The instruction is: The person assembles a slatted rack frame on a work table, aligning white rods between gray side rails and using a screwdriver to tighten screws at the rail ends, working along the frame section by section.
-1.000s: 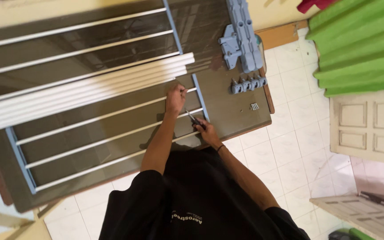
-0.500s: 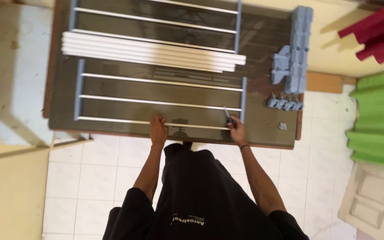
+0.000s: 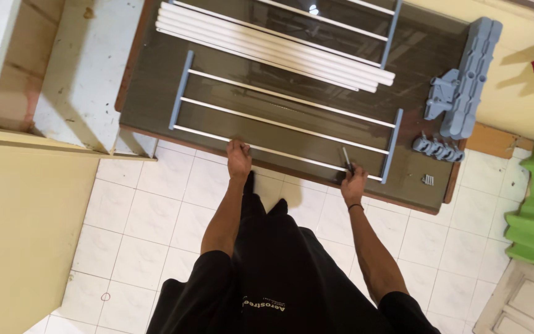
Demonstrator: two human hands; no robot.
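Left hand (image 3: 238, 159) clamped on nearest white rod (image 3: 279, 151) of rack (image 3: 282, 125) flat on desk (image 3: 149, 93); right hand (image 3: 353, 182) closed on dark tool (image 3: 345, 158) at rod's right end, beside blue rail (image 3: 392, 145); loose rods (image 3: 273, 46) beyond.

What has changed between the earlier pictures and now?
The left hand moved from an inner white rod to the nearest rod of the blue-and-white rack frame. The right hand still holds the dark slim tool. The loose white tubes stayed put.
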